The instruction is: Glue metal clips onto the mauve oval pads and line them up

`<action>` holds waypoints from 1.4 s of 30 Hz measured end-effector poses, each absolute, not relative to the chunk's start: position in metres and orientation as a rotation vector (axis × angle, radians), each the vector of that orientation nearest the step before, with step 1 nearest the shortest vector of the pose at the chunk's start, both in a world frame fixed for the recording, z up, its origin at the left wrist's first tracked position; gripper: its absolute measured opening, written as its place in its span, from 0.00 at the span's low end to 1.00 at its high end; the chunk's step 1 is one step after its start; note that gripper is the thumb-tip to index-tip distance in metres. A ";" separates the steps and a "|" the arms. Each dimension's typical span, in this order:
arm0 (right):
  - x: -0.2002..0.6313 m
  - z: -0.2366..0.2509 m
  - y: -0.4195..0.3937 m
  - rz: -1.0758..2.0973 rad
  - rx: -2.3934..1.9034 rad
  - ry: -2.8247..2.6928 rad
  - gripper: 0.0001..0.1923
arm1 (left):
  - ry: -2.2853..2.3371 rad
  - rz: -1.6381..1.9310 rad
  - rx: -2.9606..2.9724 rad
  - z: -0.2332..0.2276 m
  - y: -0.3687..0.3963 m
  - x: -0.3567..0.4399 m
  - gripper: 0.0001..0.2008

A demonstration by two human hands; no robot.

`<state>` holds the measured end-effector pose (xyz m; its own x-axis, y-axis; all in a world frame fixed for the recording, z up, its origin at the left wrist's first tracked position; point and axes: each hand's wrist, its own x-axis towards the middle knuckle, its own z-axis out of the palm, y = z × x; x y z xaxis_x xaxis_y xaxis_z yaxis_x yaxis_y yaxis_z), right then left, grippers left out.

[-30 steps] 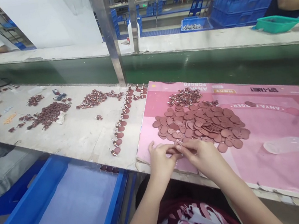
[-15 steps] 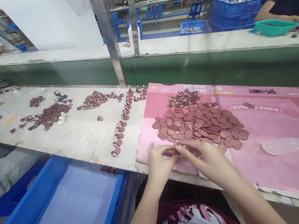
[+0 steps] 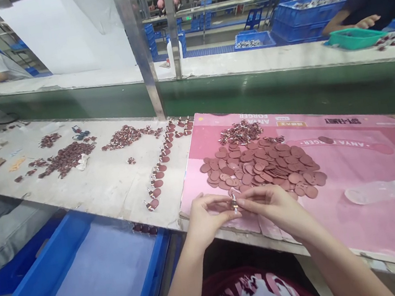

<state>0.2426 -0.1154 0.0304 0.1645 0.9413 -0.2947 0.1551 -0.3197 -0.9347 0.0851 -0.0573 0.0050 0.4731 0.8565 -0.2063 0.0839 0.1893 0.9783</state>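
My left hand (image 3: 206, 220) and my right hand (image 3: 276, 204) meet over the near edge of the pink mat (image 3: 385, 220). Between their fingertips they pinch a small figurine (image 3: 234, 204) with dark, yellow and white parts; much of it is covered by the fingers. Just beyond the hands lies a broad heap of brown oval discs (image 3: 276, 164), some showing small holes. Behind that heap is a pile of tiny figurines (image 3: 241, 132). To the left, a line of discs with figurines attached (image 3: 160, 167) runs across the white table.
On the mat's right side lies a clear squeeze bottle (image 3: 376, 192) with a thin nozzle. More piles of small brown parts (image 3: 69, 157) sit on the left table. A blue bin (image 3: 87, 279) stands below at left. A metal post (image 3: 148, 77) rises behind; co-workers sit beyond.
The small figurine has come into view between my fingertips, where my hands covered it before. My left hand has shifted slightly left. The co-worker's hand at far right has lifted.
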 end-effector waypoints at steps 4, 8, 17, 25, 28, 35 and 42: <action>0.245 0.028 -0.103 1.203 -1.654 -1.052 0.21 | 0.909 0.769 1.239 0.002 -0.059 0.084 0.31; 0.249 0.037 -0.071 1.108 -1.641 -1.037 0.18 | 1.004 0.923 1.294 -0.007 -0.063 0.083 0.26; 0.240 0.037 0.067 1.047 -1.757 -1.152 0.11 | 1.049 1.015 1.370 -0.017 -0.068 0.083 0.19; 0.222 0.016 0.127 1.160 -1.915 -1.235 0.18 | 1.056 1.020 1.434 -0.020 -0.069 0.085 0.14; 0.218 0.016 0.133 1.133 -1.986 -1.286 0.18 | 1.045 1.022 1.458 -0.020 -0.068 0.085 0.14; 0.206 0.024 0.139 0.965 -2.128 -1.420 0.17 | 1.075 0.973 1.502 -0.022 -0.068 0.086 0.14; 0.200 0.022 0.135 0.772 -2.190 -1.513 0.17 | 1.084 0.912 1.544 -0.018 -0.068 0.084 0.13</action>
